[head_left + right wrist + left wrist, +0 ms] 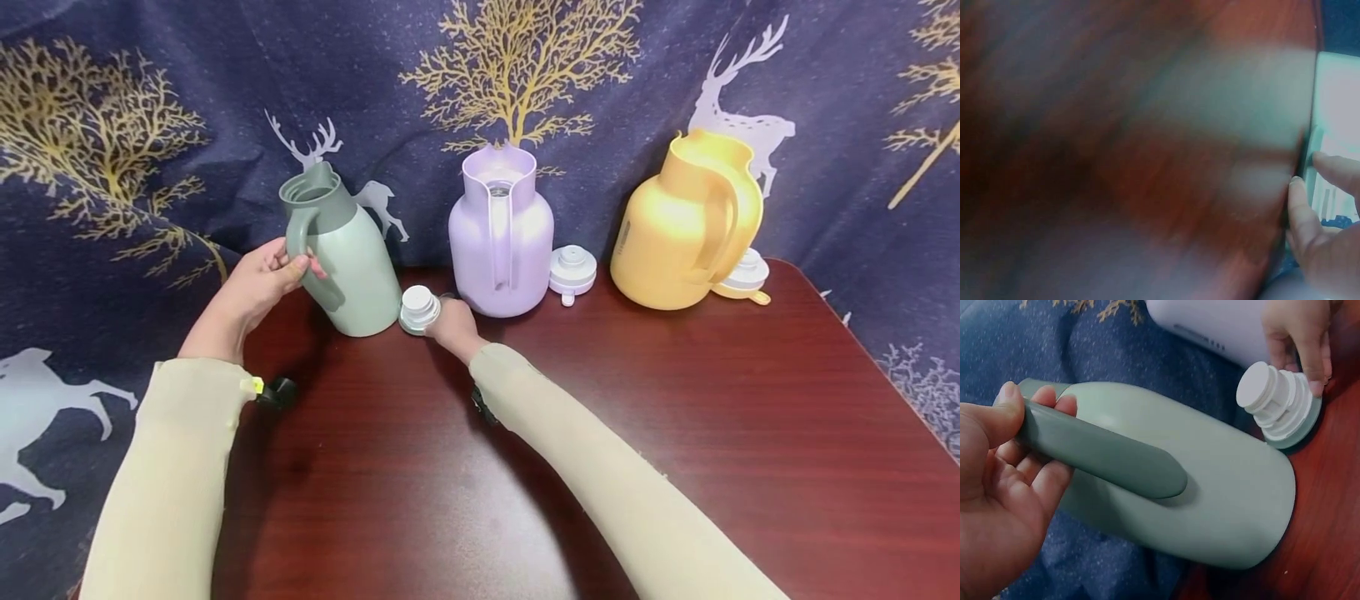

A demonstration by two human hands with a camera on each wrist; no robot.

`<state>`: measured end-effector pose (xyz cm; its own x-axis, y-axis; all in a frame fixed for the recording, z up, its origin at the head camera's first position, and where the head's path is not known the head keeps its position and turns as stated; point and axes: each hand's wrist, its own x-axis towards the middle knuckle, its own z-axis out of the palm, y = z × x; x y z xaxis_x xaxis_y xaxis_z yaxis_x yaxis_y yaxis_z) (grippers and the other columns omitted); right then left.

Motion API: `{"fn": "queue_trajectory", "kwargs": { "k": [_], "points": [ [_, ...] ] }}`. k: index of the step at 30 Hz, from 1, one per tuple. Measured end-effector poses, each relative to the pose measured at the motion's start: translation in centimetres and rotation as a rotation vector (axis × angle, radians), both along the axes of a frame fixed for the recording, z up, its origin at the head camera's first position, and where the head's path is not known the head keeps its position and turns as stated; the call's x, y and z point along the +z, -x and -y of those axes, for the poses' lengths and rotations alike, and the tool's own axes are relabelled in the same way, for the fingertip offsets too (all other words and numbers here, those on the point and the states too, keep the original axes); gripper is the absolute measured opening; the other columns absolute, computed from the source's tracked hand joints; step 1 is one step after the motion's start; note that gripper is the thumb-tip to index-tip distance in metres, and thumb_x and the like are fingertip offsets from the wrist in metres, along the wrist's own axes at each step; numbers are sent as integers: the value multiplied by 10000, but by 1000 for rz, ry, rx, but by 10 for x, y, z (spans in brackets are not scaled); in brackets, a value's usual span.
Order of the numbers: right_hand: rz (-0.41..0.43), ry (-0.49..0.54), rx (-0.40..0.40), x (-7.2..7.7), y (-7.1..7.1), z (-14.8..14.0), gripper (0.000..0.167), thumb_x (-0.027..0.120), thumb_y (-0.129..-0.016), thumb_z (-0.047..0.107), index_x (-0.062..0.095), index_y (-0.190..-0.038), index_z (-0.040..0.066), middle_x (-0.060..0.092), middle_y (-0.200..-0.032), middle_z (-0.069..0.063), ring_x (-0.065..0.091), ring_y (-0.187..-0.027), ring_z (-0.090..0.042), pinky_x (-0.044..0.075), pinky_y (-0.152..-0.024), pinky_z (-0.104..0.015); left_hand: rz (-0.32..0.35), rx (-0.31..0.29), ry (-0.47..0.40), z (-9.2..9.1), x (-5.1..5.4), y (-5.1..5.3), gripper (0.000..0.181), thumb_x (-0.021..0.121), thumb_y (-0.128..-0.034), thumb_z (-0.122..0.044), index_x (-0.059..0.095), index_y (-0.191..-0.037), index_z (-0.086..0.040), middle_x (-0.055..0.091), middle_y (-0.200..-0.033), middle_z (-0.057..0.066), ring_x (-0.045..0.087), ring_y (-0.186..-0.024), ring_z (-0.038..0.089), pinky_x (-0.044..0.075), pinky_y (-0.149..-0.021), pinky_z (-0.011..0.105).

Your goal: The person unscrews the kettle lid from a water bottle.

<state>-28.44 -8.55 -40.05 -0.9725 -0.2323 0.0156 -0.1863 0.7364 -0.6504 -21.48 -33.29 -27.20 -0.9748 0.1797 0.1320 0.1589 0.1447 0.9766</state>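
My left hand grips the handle of a pale green thermos jug at the left back of the table. The jug's dark green mouth is uncovered. Just right of its base sits a lid with its white stepped stopper upward and a green rim beneath. At the lid's right edge, my right hand pinches the rim; in the left wrist view its fingertips meet that edge. The right wrist view catches only part of this hand and the lid's side, with the tabletop blurred.
A lilac thermos jug stands close behind my right hand, its lid at its right. Farther right is a yellow jug with a lid partly behind it. A dark blue patterned cloth hangs behind the reddish-brown table.
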Motion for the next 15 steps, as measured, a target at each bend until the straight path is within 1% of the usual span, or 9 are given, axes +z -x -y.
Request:
{"fn": "queue_trajectory", "kwargs": {
  "k": [3,5,7,9,10,12,13,14,15],
  "points": [
    [26,5,-11,2,5,3,427,849,-763,137,714,-1137,-21,763,-1134,-177,710,-1110,-344,561,-992,-395,1,-10,-10,5,2,4,109,535,-1048,-138,620,-992,-175,752,-861,-147,655,-908,-30,471,-857,87],
    [70,16,-28,1,12,5,446,861,-764,162,717,-1144,-21,761,-1150,-174,705,-1135,-339,556,-1010,-387,-8,-7,-2,7,2,5,121,531,-1049,-127,630,-998,-174,754,-861,-151,648,-896,-28,466,-843,91],
    [102,30,-41,-5,22,7,444,866,-758,175,722,-1133,-16,763,-1143,-166,709,-1131,-324,562,-1006,-368,-19,4,17,8,2,6,138,525,-1052,-119,641,-1002,-174,753,-858,-159,621,-872,-25,452,-827,100],
    [121,20,-37,-14,34,11,435,847,-772,187,719,-1138,-10,761,-1153,-158,710,-1136,-308,564,-1005,-346,-25,20,42,8,3,7,146,520,-1056,-121,644,-1008,-182,748,-856,-173,601,-865,-29,435,-821,110],
    [74,23,-32,-25,42,13,412,842,-755,217,724,-1085,0,771,-1088,-146,729,-1059,-293,586,-926,-326,-25,28,50,8,3,7,146,519,-1057,-122,643,-1011,-184,747,-854,-178,599,-864,-33,429,-823,109],
    [72,8,-17,-34,52,18,416,817,-765,233,713,-1099,8,766,-1098,-133,726,-1052,-277,585,-911,-305,-21,44,55,8,3,7,144,519,-1058,-125,634,-1000,-189,742,-851,-184,612,-868,-48,430,-829,99],
    [69,2,-11,-37,56,20,428,808,-769,237,702,-1113,6,762,-1106,-136,722,-1053,-279,584,-906,-302,-22,49,49,7,3,7,142,517,-1058,-120,628,-996,-185,741,-849,-180,624,-870,-49,436,-833,95],
    [82,5,-11,-38,58,22,440,797,-776,230,695,-1142,9,758,-1135,-136,717,-1078,-277,580,-928,-306,-25,53,40,6,3,8,141,515,-1058,-111,620,-993,-180,741,-849,-176,644,-880,-47,447,-845,91],
    [76,6,-26,-33,54,23,436,785,-774,221,688,-1144,10,758,-1129,-130,716,-1067,-266,577,-924,-300,-27,61,36,5,3,8,143,514,-1058,-108,617,-989,-180,740,-846,-177,656,-888,-48,453,-855,83]
  ]
}}
